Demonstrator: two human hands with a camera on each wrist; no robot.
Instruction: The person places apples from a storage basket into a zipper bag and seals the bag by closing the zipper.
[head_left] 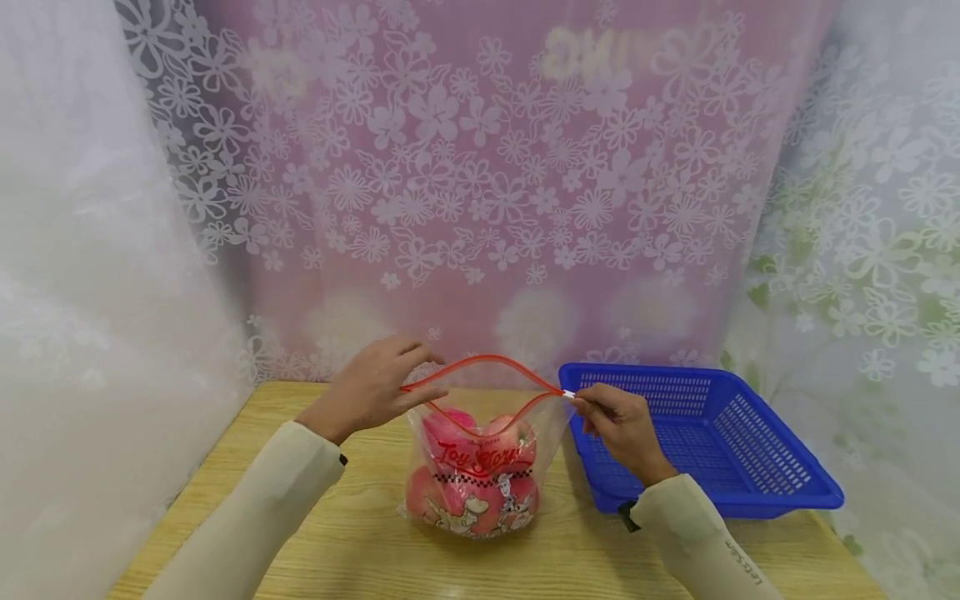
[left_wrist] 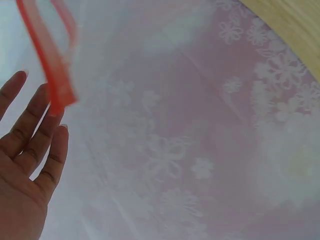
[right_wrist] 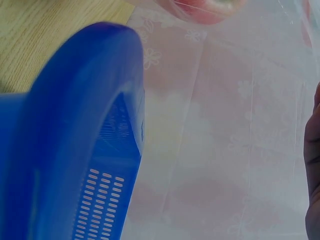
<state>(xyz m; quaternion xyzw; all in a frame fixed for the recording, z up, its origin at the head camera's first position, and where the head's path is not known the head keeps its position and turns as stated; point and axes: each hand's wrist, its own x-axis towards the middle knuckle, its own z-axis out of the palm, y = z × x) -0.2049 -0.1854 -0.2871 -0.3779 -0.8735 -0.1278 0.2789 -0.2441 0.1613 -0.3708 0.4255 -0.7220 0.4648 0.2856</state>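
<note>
A clear zip bag (head_left: 474, 479) with printed red lettering and cartoon figures stands on the table, holding several red and pink apples (head_left: 517, 437). Its red zip edge (head_left: 487, 358) is parted in a wide loop. At the right end of that edge, my right hand (head_left: 618, 427) pinches the zip by the white slider (head_left: 567, 394). My left hand (head_left: 375, 387) is at the opposite end, thumb and fingers extended. In the left wrist view the red zip end (left_wrist: 62, 92) lies against the spread fingers of the left hand (left_wrist: 30, 155). The right wrist view shows only the edge of the right hand (right_wrist: 313, 160).
A blue plastic basket (head_left: 750, 502) with slotted walls stands on the wooden table (head_left: 337, 542), close to the right hand and forearm. Behind the table hangs a flowered translucent curtain (head_left: 487, 208), with pale sheets on both sides.
</note>
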